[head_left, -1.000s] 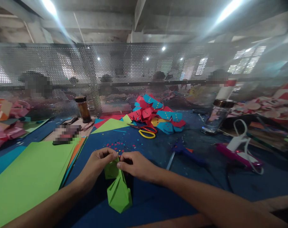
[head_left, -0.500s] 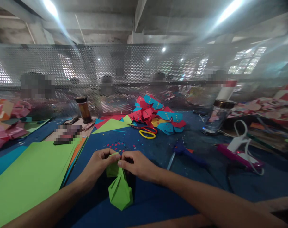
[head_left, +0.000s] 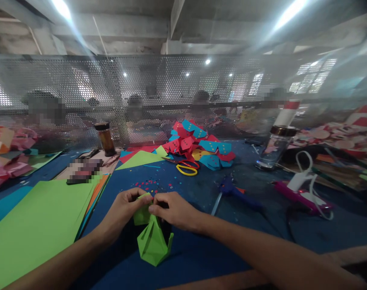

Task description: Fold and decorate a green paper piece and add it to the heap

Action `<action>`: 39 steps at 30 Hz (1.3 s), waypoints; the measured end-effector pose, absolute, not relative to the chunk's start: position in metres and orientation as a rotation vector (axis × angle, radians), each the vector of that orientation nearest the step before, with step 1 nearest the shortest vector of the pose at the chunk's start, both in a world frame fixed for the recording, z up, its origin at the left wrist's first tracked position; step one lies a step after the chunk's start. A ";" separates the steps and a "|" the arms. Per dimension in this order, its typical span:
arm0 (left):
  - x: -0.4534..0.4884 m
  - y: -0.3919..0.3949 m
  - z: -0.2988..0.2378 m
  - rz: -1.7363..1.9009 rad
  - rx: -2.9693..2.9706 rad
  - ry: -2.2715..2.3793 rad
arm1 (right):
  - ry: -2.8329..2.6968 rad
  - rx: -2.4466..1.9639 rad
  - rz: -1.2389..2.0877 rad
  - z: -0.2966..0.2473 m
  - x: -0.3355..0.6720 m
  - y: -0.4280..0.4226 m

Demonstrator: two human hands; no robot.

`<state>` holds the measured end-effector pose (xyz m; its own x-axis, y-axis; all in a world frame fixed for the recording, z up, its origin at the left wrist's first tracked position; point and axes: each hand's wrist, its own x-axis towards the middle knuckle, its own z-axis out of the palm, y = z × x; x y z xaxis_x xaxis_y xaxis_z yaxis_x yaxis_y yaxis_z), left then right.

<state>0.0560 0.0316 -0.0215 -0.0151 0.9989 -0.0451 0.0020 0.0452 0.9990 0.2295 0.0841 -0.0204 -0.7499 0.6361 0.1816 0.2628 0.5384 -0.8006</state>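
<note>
A folded green paper piece (head_left: 151, 241) rests on the dark blue table (head_left: 201, 249) in front of me. My left hand (head_left: 123, 211) pinches its upper left part, fingers curled on the paper. My right hand (head_left: 173, 209) pinches the top fold from the right, thumb and fingers closed on it. Both hands meet at the top of the piece. Its lower pointed end lies toward me, with a small flap standing out at the right.
A stack of green and coloured sheets (head_left: 41, 221) lies to the left. Yellow-handled scissors (head_left: 187, 168) and a heap of red and blue folded pieces (head_left: 198, 145) lie beyond. A blue tool (head_left: 231, 193), a pink device (head_left: 304, 195) and jars (head_left: 104, 139) stand around. People sit behind a mesh screen.
My hands stay pinched on the top of the green piece. Its lower end has shifted slightly and a small flap now stands out at the right.
</note>
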 end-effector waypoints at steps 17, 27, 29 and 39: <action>0.057 0.027 -0.017 1.192 1.130 1.230 | -2.336 -0.699 1.094 -0.019 0.230 0.083; 0.058 0.025 -0.013 1.202 1.191 1.293 | -2.329 -0.723 1.063 -0.016 0.231 0.082; 0.058 0.026 -0.013 1.195 1.179 1.303 | -2.321 -0.714 1.059 -0.016 0.231 0.084; 0.056 0.026 -0.012 1.245 1.232 1.382 | -2.287 -0.733 1.093 -0.016 0.230 0.085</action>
